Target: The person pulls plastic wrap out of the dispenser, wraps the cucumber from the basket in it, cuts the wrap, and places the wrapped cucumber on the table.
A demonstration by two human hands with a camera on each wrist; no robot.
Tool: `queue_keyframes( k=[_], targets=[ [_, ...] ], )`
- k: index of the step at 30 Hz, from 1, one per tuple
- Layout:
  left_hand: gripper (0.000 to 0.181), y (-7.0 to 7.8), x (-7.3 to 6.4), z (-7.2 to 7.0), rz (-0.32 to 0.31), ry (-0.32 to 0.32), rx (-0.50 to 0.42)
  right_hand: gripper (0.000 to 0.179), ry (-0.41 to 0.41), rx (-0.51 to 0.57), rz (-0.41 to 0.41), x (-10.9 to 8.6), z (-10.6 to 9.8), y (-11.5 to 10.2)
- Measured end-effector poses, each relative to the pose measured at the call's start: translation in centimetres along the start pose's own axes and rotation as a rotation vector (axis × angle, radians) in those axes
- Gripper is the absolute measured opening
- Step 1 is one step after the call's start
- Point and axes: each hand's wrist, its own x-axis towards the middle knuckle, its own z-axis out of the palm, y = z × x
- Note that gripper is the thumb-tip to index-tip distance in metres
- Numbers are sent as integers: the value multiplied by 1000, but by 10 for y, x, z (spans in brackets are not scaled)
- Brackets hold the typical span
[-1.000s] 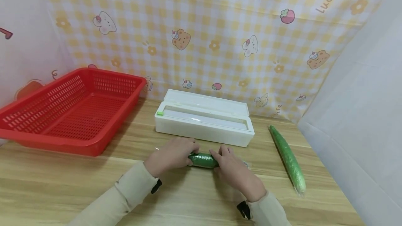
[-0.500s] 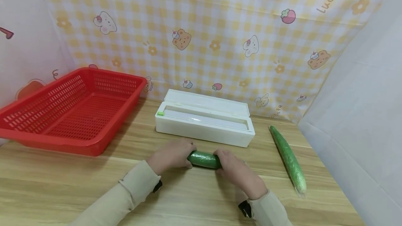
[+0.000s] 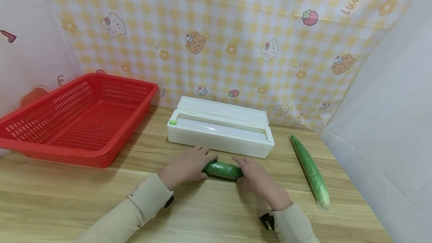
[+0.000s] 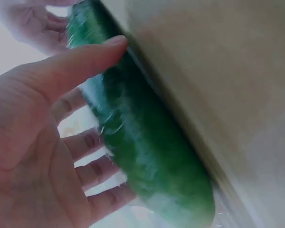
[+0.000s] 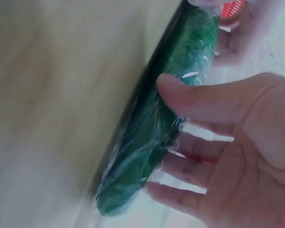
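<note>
A green cucumber (image 3: 222, 170) in clear plastic film lies crosswise on the wooden table. My left hand (image 3: 189, 166) holds its left part, the thumb on the near side and the fingers on the far side. In the left wrist view the thumb crosses the cucumber (image 4: 142, 137) while the other fingers touch its far side. Toward the opposite end, my right hand (image 3: 258, 181) grips it between thumb and fingers. The right wrist view shows wrinkled film around the cucumber (image 5: 137, 152). Both cucumber ends are hidden by the hands in the head view.
Just behind the hands stands a long white cling film dispenser (image 3: 219, 143), lid up, with a green slider at its left. A second film-wrapped cucumber (image 3: 309, 170) lies at the right. To the left is a red plastic basket (image 3: 98, 156). A patterned cloth (image 3: 216, 66) hangs behind.
My right hand has slid a little to the right along the cucumber, so more of it shows between the hands. The left hand's fingers have shifted slightly. Basket and dispenser stay put.
</note>
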Motion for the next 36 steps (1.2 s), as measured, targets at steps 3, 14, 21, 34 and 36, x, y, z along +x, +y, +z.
queue_keyframes(
  k=[3, 14, 21, 34, 36],
  targets=[
    [47, 3, 1, 2, -18, 18, 29, 59, -33, 92, 10, -1, -7, 4],
    [39, 1, 5, -22, -58, 90, -366, 64, 387, 239, -59, -15, -58, 10],
    [45, 9, 0, -43, -27, 144, -747, 82, 487, 538, 117, -24, -79, 0],
    [45, 20, -2, -44, 192, -55, -1082, 24, 416, 1543, -310, -20, -72, -17],
    [47, 18, -2, -43, 190, -72, -1095, 29, 439, 1622, -424, -21, -74, -16]
  ],
)
